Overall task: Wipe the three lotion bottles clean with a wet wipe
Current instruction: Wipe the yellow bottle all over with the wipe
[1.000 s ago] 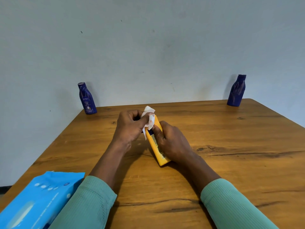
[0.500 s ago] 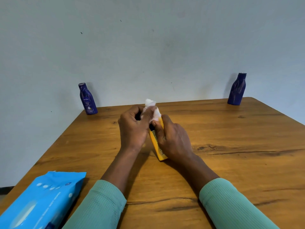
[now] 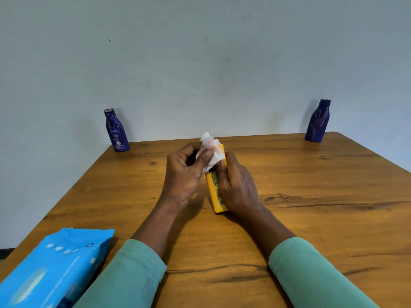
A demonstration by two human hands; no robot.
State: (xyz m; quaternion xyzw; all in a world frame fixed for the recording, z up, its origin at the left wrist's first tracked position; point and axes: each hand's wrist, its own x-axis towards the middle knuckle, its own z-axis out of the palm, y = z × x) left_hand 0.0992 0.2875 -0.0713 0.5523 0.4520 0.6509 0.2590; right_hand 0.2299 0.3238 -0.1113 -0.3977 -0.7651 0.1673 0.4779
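The yellow bottle sits in the middle of the frame, between the two hands. The right hand grips its body from the right side, fingers curled round it, with the barcode label facing the camera. The bottle leans with its top pointing up the frame. Whether its lower end touches the bench cannot be told. The left hand pinches a crumpled white wipe between thumb and curled fingers and holds it against the top end of the bottle, just above the right hand's fingertips.

There are three bottles in all: one yellow and two blue. The left blue bottle stands upright at the bench's far edge, in the upper left, and the right blue bottle stands upright in the upper right. Both are well apart from the hands. One wipe is out. One light blue pack lies in the lower left corner, beside the left of the two green sleeves.
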